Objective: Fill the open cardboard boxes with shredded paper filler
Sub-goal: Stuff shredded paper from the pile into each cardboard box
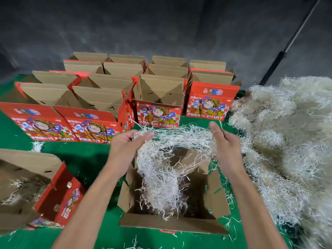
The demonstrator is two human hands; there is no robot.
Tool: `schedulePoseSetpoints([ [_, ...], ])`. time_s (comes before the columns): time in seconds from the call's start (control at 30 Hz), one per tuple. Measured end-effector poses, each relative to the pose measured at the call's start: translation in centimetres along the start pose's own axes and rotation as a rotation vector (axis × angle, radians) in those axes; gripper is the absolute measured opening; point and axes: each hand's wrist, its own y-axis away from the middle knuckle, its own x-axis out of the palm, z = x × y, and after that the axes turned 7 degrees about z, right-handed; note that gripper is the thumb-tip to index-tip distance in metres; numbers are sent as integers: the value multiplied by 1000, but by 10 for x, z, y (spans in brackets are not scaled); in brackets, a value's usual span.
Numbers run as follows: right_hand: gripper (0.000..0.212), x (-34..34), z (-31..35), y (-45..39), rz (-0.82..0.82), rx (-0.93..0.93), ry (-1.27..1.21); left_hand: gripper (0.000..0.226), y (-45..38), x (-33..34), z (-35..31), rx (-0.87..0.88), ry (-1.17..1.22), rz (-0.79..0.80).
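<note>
Fingers (142,136) of your left hand (125,146) are curled around one end of a shredded paper clump (161,168), pinching strands. Progress, left to right: near-left box (27,180) has a thin layer of filler in it and looks only partly done. Red boxes (100,97) standing in rows on the green worktop (86,155) behind show bare cardboard inside wherever I can see in, so my read is most of the job is still ahead. Back rows are too hidden to tell. Centre box (172,225) right below your hands is open, and the clump hangs into it from both hands, with its lower part already inside. It's far from full; the brown walls are plainly visible. Your right hand (224,144) holds the other end of the clump, with fingers bent around the strands and thumb up. Grip looks loose, not clamped hard. Big filler pile (287,132) sits just beside the centre box on the right, so there's plenty of stock.
</note>
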Motion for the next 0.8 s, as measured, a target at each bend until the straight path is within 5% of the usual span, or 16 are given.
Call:
schedulePoseSetpoints([
  [0.17, 55, 13, -12, 2, 364, 44, 129, 44, 0, 5, 11, -50, -240, 239],
  [0.23, 55, 24, -26, 9, 543, 101, 263, 30, 0, 9, 21, -89, -342, 312],
  [0.33, 34, 32, -51, 16, 733, 157, 571, 22, 5, 9, 35, -48, -422, 331],
  [0.57, 7, 85, -78, 37, 969, 230, 875, 18, 30, -3, 62, -86, -462, 354],
  [0.7, 22, 114, -93, 36, 1213, 396, 1207, 35, 32, 18, 92, -353, -752, 575],
  [0.8, 35, 121, -118, 52, 1243, 335, 1244, 52, 32, 28, 107, -429, -1101, 777],
])
